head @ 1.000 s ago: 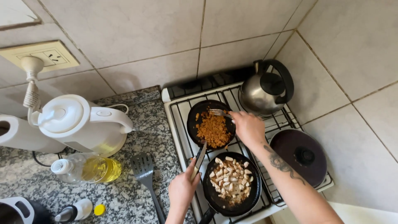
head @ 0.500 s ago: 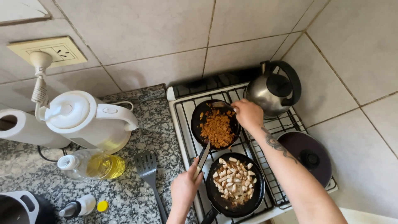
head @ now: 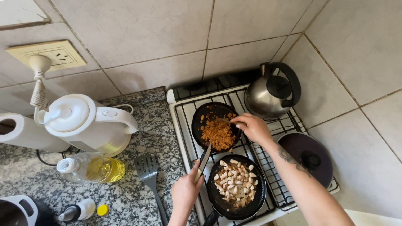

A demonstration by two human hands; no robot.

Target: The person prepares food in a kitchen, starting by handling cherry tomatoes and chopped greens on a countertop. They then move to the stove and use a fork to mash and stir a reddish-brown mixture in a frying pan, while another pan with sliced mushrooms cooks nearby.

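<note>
On the white stove (head: 180, 121) a small black pan (head: 211, 113) holds orange-brown crumbled food (head: 218, 134). My left hand (head: 186, 190) grips that pan's handle (head: 204, 159). My right hand (head: 252, 126) is over the pan's right rim, closed on a utensil whose tip reaches into the food; most of the utensil is hidden by the fingers. In front stands a larger black pan (head: 257, 196) with pale diced pieces (head: 234, 182).
A steel kettle (head: 272, 92) sits at the stove's back right, a dark lid (head: 307, 157) at its right. On the granite counter (head: 125, 192) lie a grey slotted spatula (head: 148, 171), an oil bottle (head: 90, 168), a white electric kettle (head: 86, 123) and a paper roll (head: 21, 132).
My right hand has shifted from the far rim of the small pan to its right side, over the food. The left hand stays on the handle. The view has moved slightly.
</note>
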